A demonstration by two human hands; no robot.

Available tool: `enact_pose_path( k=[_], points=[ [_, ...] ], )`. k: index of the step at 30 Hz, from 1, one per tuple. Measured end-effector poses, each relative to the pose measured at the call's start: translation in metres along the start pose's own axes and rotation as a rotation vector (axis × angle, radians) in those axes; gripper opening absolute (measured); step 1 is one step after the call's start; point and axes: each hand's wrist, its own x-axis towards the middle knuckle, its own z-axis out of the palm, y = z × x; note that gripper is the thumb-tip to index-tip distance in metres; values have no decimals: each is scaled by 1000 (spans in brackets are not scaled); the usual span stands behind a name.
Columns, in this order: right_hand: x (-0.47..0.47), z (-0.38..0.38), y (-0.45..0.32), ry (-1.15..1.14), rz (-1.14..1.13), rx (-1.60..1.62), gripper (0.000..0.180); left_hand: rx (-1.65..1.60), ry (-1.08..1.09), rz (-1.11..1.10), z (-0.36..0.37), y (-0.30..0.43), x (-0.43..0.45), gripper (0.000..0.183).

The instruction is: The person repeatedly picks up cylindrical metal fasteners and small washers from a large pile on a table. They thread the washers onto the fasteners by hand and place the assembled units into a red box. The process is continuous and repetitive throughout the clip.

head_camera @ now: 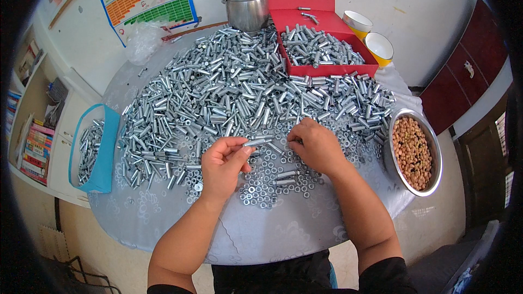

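My left hand (224, 162) pinches a silver metal sleeve anchor (255, 142) between thumb and fingers, its thin end pointing right. My right hand (316, 145) is bent down over loose hex nuts (267, 165) and washers. Its fingertips are curled together, and whether anything sits between them is hidden. A few sleeve anchors (285, 181) lie among the nuts between my forearms. Beyond both hands spreads a large heap of metal sleeves and bolts (229, 85).
A red box (333, 70) of anchors stands at the back beside a steel lidded pot (246, 6) and yellow-and-white bowls (379, 47). A blue container (107, 151) of metal parts is at left. At right, a steel bowl (436, 163) holds peanuts. A plastic bag (143, 43) lies back left.
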Motion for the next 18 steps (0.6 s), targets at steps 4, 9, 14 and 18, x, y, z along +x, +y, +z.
enact_pose_path(
  k=[4,9,14,18],
  points=[
    [2,0,0,17,-1,54,10,-1,-6,2,-1,-2,0,15],
    [3,-5,-19,71,134,529,9,-2,-17,0,-1,-1,0,15],
    [2,12,-17,125,108,643,14,10,-20,-6,0,0,-1,15],
    [0,10,-23,108,113,665,12,5,-22,-4,0,1,-1,15]
  ],
)
